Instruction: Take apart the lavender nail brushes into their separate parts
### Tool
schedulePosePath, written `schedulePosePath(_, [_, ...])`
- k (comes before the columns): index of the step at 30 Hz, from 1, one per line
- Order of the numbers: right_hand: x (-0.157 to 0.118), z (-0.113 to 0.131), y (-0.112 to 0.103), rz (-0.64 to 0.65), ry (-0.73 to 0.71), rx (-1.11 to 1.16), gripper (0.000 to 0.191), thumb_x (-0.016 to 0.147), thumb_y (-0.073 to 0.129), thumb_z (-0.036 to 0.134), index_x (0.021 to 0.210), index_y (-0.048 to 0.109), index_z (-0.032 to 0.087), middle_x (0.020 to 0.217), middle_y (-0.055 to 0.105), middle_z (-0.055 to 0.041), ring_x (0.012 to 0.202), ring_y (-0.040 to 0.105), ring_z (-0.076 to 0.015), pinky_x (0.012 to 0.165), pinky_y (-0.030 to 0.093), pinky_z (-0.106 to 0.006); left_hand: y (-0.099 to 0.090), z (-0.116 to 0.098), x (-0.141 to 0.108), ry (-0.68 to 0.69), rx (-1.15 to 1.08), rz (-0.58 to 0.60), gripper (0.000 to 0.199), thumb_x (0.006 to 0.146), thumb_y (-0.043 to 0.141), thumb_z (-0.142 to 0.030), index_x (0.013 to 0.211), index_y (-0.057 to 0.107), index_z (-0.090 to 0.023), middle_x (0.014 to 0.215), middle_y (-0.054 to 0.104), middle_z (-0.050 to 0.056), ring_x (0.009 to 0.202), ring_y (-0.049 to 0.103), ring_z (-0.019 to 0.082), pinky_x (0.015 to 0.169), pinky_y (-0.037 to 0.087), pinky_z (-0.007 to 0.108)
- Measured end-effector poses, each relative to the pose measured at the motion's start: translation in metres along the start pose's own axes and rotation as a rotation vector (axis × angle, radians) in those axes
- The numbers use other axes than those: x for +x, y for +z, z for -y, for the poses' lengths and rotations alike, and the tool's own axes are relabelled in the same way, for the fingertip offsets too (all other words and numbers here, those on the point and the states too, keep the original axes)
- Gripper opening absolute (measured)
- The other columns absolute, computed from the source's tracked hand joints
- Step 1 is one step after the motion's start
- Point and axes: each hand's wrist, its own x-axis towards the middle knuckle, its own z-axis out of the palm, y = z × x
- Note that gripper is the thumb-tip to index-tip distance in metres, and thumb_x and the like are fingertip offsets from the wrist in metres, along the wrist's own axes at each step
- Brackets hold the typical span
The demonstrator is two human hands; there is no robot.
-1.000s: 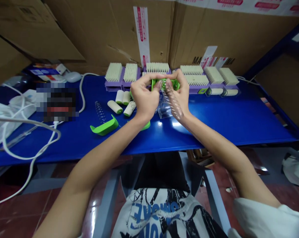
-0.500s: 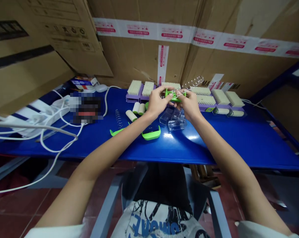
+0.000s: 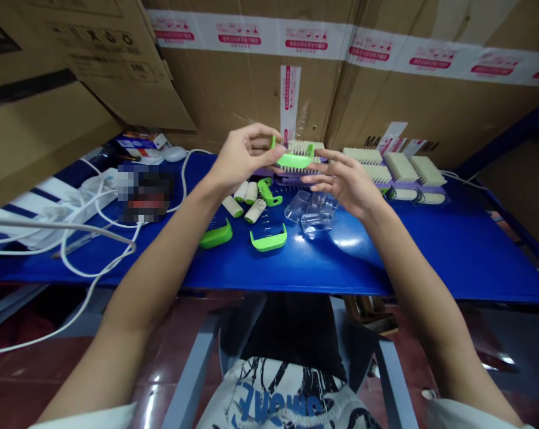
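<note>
My left hand (image 3: 247,154) pinches the left end of a curved green plastic piece (image 3: 295,159), held above the back of the table. A clear coil stands up faintly behind this piece. At its right end is my right hand (image 3: 343,179), its fingers spread and apart, close to the piece. Below, two similar green pieces (image 3: 269,239) (image 3: 216,235) lie on the blue table (image 3: 323,268), each with a coil. Several white rollers with green ends (image 3: 255,210) lie beside another green part (image 3: 269,193). Clear plastic pieces (image 3: 318,219) sit under my right hand.
Purple holders with cream bristle blocks (image 3: 399,167) line the back, before a cardboard wall (image 3: 242,89). White cables (image 3: 106,238), a power strip (image 3: 55,217) and a blurred device (image 3: 146,196) occupy the left. Two rollers (image 3: 429,198) lie at the right.
My hands have moved apart, and my right fingers have spread. The green piece has turned and shifted left in my left hand. The coil now points upward instead of to the right.
</note>
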Motion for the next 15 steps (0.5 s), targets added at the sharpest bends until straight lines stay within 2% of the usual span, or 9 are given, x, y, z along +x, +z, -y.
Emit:
schedulePosePath(3, [-0.015, 0.006, -0.018, -0.146, -0.086, -0.225, 0.034, 0.075, 0.080, 0.021, 0.109, 0.078, 0.025, 0.106, 0.084, -0.0037, 0.083, 0.082, -0.0202, 0.065, 0.066, -0.032, -0.040, -0.012, -0.018, 0.065, 0.209, 0.018, 0.040, 0.071, 0.108, -0.038, 0.101, 0.085, -0.024, 0.104, 0.085, 0.011, 0.098, 0.084, 0.029, 0.089, 0.075, 0.044])
schedulePosePath(5, [-0.023, 0.008, -0.037, -0.209, -0.158, -0.377, 0.024, 0.077, 0.073, 0.015, 0.098, 0.080, 0.023, 0.098, 0.084, -0.0044, 0.078, 0.079, -0.0186, 0.060, 0.061, -0.031, -0.067, -0.012, -0.033, 0.041, 0.384, 0.077, 0.038, 0.071, 0.105, -0.049, 0.096, 0.088, -0.026, 0.105, 0.086, 0.012, 0.093, 0.084, 0.027, 0.086, 0.074, 0.040])
schedulePosePath(8, [-0.025, 0.011, -0.070, -0.358, -0.310, -0.647, 0.020, 0.081, 0.065, 0.009, 0.089, 0.080, 0.021, 0.090, 0.083, -0.0066, 0.078, 0.078, -0.0203, 0.070, 0.063, -0.036, -0.094, 0.000, -0.049, -0.058, 0.474, 0.124, 0.043, 0.072, 0.103, -0.057, 0.097, 0.089, -0.026, 0.089, 0.084, 0.011, 0.072, 0.079, 0.024, 0.073, 0.072, 0.039])
schedulePosePath(11, [-0.016, 0.017, -0.096, -0.509, -0.373, -0.967, 0.022, 0.082, 0.064, 0.006, 0.087, 0.079, 0.021, 0.092, 0.084, -0.0094, 0.085, 0.081, -0.0250, 0.089, 0.066, -0.046, -0.099, 0.014, -0.053, -0.053, 0.541, 0.093, 0.050, 0.078, 0.094, -0.069, 0.102, 0.090, -0.025, 0.088, 0.085, 0.011, 0.063, 0.073, 0.021, 0.067, 0.068, 0.038])
schedulePosePath(13, [-0.008, 0.022, -0.109, -0.504, -0.338, -1.143, 0.023, 0.082, 0.064, 0.008, 0.091, 0.081, 0.021, 0.096, 0.086, -0.0115, 0.091, 0.083, -0.0299, 0.097, 0.065, -0.050, -0.095, 0.018, -0.050, -0.017, 0.639, 0.076, 0.055, 0.083, 0.086, -0.073, 0.108, 0.091, -0.025, 0.100, 0.088, 0.012, 0.077, 0.078, 0.026, 0.077, 0.069, 0.039])
schedulePosePath(15, [0.000, 0.027, -0.119, -0.447, -0.304, -1.288, 0.025, 0.086, 0.063, 0.014, 0.100, 0.083, 0.021, 0.103, 0.087, -0.0135, 0.103, 0.084, -0.0352, 0.103, 0.063, -0.053, -0.088, 0.019, -0.046, 0.001, 0.748, 0.080, 0.048, 0.091, 0.078, -0.070, 0.107, 0.090, -0.026, 0.110, 0.089, 0.010, 0.099, 0.082, 0.030, 0.094, 0.068, 0.043])
